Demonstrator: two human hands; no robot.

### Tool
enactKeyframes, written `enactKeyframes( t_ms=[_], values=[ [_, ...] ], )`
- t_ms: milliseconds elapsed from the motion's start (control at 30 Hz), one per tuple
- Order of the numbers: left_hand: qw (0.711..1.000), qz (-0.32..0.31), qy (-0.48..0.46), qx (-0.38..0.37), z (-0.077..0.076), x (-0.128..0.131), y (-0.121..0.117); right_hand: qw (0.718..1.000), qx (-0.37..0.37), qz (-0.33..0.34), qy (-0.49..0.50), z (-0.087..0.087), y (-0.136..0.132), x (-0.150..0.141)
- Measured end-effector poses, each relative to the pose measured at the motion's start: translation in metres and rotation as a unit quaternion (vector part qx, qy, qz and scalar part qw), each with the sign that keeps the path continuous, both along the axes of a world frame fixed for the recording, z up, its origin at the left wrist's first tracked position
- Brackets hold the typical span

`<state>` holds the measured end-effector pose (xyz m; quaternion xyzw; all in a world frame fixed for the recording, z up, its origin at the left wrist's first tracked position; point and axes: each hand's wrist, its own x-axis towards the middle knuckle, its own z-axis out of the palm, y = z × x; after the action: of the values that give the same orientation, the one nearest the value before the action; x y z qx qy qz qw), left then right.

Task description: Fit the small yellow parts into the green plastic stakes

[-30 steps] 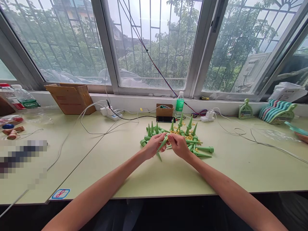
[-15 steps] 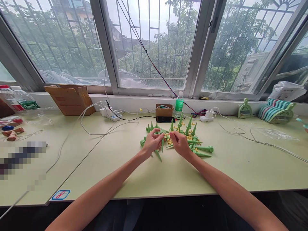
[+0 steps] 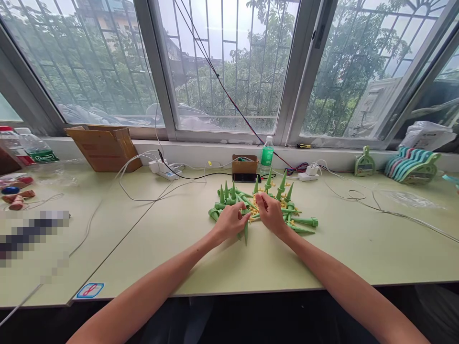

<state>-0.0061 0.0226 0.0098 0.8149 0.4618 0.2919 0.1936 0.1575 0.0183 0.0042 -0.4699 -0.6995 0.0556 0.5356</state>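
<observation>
My left hand is low over the table with thumb and fingertips closed on a green plastic watering spike, its pointed end downward. My right hand is a short way to the right, fingers curled together beside the small yellow plastic pieces; anything inside its fingers is hidden. Around both hands lie more green spikes: some stand point up, such as the tall spike, while others lie flat, such as the capped spike. My hands cover part of the pile.
Behind the pile are a dark phone, a small cardboard box and a green-labelled bottle. White cables run across the left side near a power strip. A row of small dustpans stands at far right.
My hands have separated from around one spike. The left has come down toward the table with the spike, now point down; the right has shifted slightly right, still closed.
</observation>
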Motion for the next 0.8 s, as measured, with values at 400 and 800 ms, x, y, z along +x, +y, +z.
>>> enactKeyframes(
  t_ms=[400,800],
  values=[
    [0.989,0.036,0.142,0.031,0.0,0.001,0.0,1.0,-0.014,-0.003,-0.007,0.0,0.0,0.001],
    [0.994,0.047,0.079,0.055,0.019,-0.008,0.005,1.0,-0.015,-0.001,-0.012,0.0,0.002,0.003]
  ],
)
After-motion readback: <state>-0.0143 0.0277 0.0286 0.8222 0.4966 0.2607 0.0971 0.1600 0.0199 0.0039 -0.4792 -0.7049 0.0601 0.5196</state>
